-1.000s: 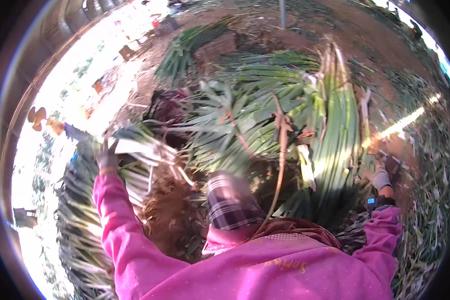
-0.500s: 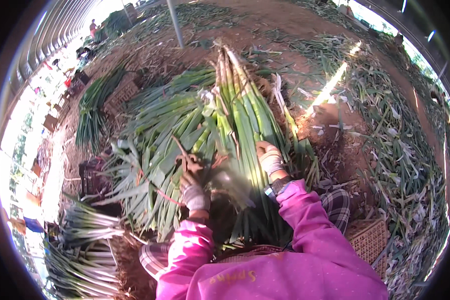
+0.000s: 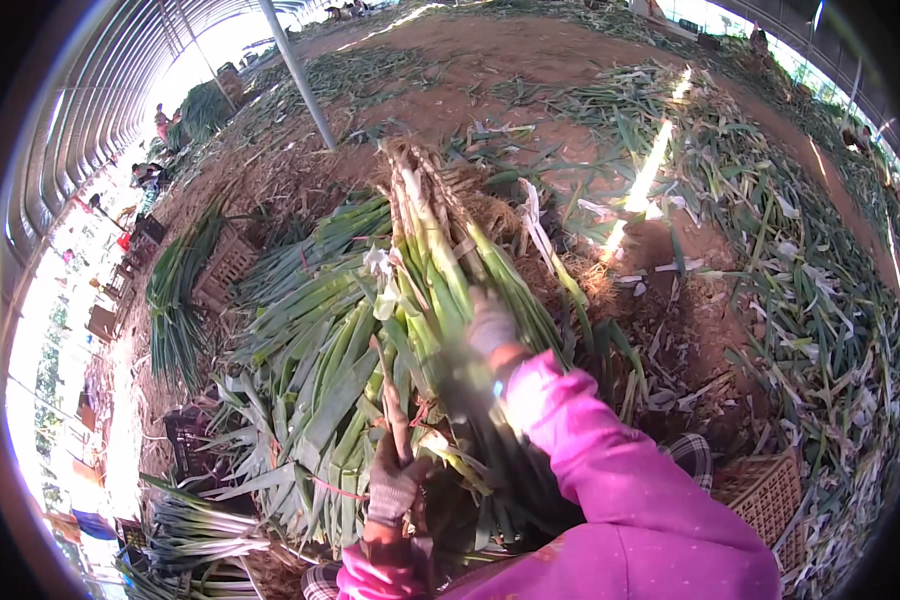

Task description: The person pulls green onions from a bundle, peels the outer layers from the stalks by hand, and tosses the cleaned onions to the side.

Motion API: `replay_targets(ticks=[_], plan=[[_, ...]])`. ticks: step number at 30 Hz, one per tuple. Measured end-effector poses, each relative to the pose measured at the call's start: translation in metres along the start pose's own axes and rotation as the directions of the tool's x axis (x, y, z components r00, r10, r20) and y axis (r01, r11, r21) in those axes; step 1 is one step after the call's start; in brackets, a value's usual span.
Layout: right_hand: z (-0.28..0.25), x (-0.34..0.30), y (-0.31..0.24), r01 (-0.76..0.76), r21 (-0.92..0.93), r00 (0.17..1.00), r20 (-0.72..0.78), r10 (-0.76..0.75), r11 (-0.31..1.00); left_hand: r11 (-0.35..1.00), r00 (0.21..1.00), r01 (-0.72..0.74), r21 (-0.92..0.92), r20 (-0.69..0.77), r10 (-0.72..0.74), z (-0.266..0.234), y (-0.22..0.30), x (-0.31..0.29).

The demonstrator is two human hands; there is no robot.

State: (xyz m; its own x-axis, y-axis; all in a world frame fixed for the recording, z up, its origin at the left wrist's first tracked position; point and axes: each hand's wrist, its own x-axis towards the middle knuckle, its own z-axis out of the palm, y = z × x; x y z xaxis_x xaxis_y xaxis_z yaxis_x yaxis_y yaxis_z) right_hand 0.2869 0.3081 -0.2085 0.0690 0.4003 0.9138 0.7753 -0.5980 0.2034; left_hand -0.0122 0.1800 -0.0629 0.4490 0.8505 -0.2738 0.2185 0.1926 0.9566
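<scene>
One bunch of long green onions point(image 3: 440, 275), centre of the frame

Lying with the root end point(image 3: 407, 160) toward the upper centre. With the left hand point(image 3: 394, 487), lower centre, closed around, apparently, a dry brown stalk point(image 3: 394, 405). With the right hand point(image 3: 492, 327), touching or just above the bunch near mid-frame, too blurred to tell how far open or whether gripping. Best to keep the root end even, gather snugly, press with a flat palm, avoid pinching.

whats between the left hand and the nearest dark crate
Green onion leaves, with a thin red strand across them, lie between the left hand and the crate in the head view.
</scene>
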Motion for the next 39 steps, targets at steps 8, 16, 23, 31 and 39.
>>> replay_targets(ticks=[8, 16, 23, 31, 39], plan=[[-0.093, -0.062, -0.006, -0.832, 0.548, 0.553, 0.809, -0.197, -0.085, 0.991, 0.996, -0.089, 0.102, 0.041, 0.085, 0.035, 0.003, 0.020], [-0.128, -0.037, -0.010, -0.878, 0.460, 0.476, 0.810, -0.343, -0.131, 0.588, 0.991, -0.095, 0.803, 0.021, 0.131, 0.033, 0.008, -0.036], [-0.135, -0.045, -0.013, -0.907, 0.414, 0.373, 0.874, -0.311, 0.077, 0.474, 0.999, -0.036, 0.880, 0.031, 0.019, 0.038, 0.025, -0.046], [-0.146, 0.015, -0.023, -0.769, 0.392, 0.204, 0.899, -0.388, 0.505, 0.489, 0.982, 0.073, 0.869, 0.022, -0.185, 0.025, 0.020, -0.045], [-0.137, -0.033, -0.045, -0.801, 0.386, 0.169, 0.879, -0.445, 0.458, 0.567, 0.995, -0.084, 0.820, 0.104, -0.003, 0.015, 0.010, -0.054]])
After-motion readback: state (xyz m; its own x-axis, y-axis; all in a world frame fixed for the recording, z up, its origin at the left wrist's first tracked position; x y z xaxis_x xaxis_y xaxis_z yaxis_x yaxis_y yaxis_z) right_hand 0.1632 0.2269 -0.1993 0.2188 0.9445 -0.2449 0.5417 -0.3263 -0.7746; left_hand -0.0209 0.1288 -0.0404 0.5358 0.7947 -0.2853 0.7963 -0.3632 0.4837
